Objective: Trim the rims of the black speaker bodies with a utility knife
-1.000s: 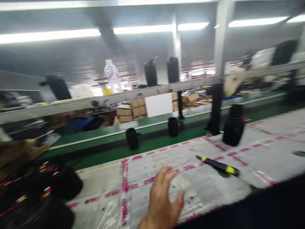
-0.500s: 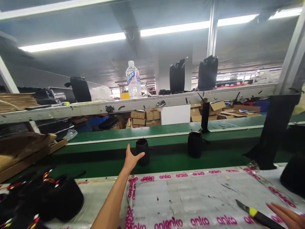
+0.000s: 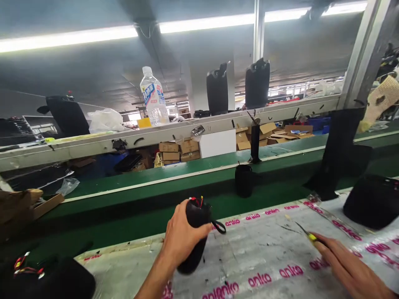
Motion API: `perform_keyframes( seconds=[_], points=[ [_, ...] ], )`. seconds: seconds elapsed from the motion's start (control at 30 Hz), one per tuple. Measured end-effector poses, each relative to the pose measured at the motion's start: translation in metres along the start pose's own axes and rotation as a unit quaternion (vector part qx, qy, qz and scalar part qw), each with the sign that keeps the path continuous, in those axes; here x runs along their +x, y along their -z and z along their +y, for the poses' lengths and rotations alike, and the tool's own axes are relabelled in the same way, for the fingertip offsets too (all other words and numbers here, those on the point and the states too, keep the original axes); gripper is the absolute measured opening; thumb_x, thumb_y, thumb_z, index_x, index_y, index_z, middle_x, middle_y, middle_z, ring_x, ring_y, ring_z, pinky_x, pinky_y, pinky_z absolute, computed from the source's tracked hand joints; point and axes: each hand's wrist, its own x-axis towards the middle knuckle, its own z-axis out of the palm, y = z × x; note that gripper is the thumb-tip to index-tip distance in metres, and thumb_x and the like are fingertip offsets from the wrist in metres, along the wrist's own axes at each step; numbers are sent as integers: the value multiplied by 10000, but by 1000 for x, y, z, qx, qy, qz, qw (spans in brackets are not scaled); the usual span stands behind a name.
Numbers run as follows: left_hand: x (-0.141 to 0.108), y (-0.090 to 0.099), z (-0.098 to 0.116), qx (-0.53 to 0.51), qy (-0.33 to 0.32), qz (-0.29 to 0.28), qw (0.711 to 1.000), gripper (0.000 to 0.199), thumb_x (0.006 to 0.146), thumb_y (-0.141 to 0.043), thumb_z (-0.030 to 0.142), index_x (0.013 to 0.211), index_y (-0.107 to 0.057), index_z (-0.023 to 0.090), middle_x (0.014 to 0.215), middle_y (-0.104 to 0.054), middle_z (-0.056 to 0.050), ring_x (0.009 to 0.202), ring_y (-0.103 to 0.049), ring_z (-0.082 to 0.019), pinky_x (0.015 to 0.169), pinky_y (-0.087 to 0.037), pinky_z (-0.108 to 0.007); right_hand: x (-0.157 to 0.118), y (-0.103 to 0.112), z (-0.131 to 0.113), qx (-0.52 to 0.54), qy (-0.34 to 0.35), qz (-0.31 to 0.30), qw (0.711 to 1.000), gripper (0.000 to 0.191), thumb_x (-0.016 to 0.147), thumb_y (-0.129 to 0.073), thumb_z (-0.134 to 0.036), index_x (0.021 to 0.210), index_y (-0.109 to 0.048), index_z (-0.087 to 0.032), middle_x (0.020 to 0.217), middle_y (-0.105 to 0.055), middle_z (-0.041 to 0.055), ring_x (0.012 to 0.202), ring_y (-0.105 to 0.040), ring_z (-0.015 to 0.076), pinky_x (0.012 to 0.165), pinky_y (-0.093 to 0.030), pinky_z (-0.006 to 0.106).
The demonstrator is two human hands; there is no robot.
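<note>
My left hand is wrapped round a black fabric-covered cylinder, tilted over the near edge of the taped work surface. Red and yellow wires poke out of its top, and a black loop hangs on its right side. At the right, my right hand grips a knife with a yellow and black handle, its thin blade pointing up and left. Another black cylinder stands on the green belt.
Black units with wires sit at the lower left. A larger black piece lies at the right. Above the belt, a metal shelf carries a plastic bottle and black units. Black cloth hangs from the right post.
My left hand has taken hold of the nearer cylinder and brought it off the belt toward me. My right hand has picked up the knife. The view has shifted.
</note>
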Motion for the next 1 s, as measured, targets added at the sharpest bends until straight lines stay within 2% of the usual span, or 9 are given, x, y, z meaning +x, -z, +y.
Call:
perform_keyframes(
  seconds=[0.07, 0.13, 0.2, 0.27, 0.43, 0.57, 0.7, 0.83, 1.0],
  points=[
    [-33, 2, 18, 42, 2, -60, 997, 677, 597, -804, 408, 1235, -595, 324, 1170, -681, -59, 987, -680, -331, 851, -499, -403, -10, -4, -53, 87, -74, -109, 987, 504, 931, -409, -658, 1105, -694, -281, 785, -705, 145, 680, -703, 275, 582, -560, 361],
    [-60, -4, 30, 108, 5, -112, 988, 597, 602, -776, 411, 1166, -630, 283, 1117, -690, -94, 922, -689, -372, 817, -498, -435, -26, -11, -101, 122, -87, -190, 970, 472, 974, -400, -604, 1238, -603, -269, 737, -685, 57, 658, -682, 234, 564, -551, 313],
    [-79, -13, 36, 179, 4, -179, 967, 624, 652, -726, 442, 1227, -607, 230, 1143, -687, -135, 948, -689, -413, 833, -504, -477, -44, -18, -133, 122, -34, -244, 962, 426, 1006, -405, -529, 1302, -542, -254, 835, -706, 42, 731, -688, 215, 606, -551, 291],
    [-92, -22, 36, 212, 1, -244, 946, 741, 706, -682, 465, 1370, -525, 175, 1209, -679, -168, 1023, -677, -439, 887, -501, -523, -64, -21, -147, 96, 40, -246, 964, 371, 1028, -396, -441, 1324, -515, -251, 997, -720, 59, 877, -700, 224, 741, -557, 320],
    [-99, -23, 22, 178, -3, -299, 937, 940, 728, -687, 516, 1526, -342, 159, 1396, -599, -165, 1231, -590, -417, 1030, -444, -531, -103, -20, -146, 19, 160, -204, 966, 361, 1029, -358, -267, 1377, -444, -225, 1070, -725, 81, 872, -717, 241, 734, -547, 352],
    [-96, -20, 16, 182, -1, -321, 929, 766, 770, -646, 497, 1447, -440, 206, 1449, -560, -117, 1278, -569, -343, 1064, -434, -449, -108, -27, -151, -3, 153, -254, 955, 265, 1037, -352, -242, 1250, -508, -216, 967, -725, 56, 762, -711, 236, 633, -494, 347],
    [-99, -27, 22, 217, 10, -311, 925, 807, 773, -635, 485, 1482, -382, 194, 1396, -607, -136, 1230, -604, -378, 1024, -453, -477, -106, -40, -153, -47, 139, -305, 941, 183, 1051, -374, -242, 1169, -513, -225, 886, -694, 15, 696, -682, 230, 562, -367, 350],
    [-101, -29, 30, 230, 18, -318, 920, 812, 776, -636, 471, 1489, -368, 191, 1330, -656, -138, 1184, -636, -372, 984, -474, -451, -110, -49, -148, -69, 147, -304, 939, 126, 1054, -389, -247, 1128, -491, -240, 856, -670, -11, 643, -644, 199, 545, -264, 350],
    [-102, -24, 38, 231, 11, -317, 920, 767, 808, -608, 431, 1486, -370, 161, 1299, -672, -141, 1143, -658, -370, 949, -495, -489, -106, -43, -150, -120, 177, -308, 927, 113, 1052, -395, -233, 1149, -451, -242, 856, -641, -13, 649, -627, 217, 557, -246, 350]
  ],
)
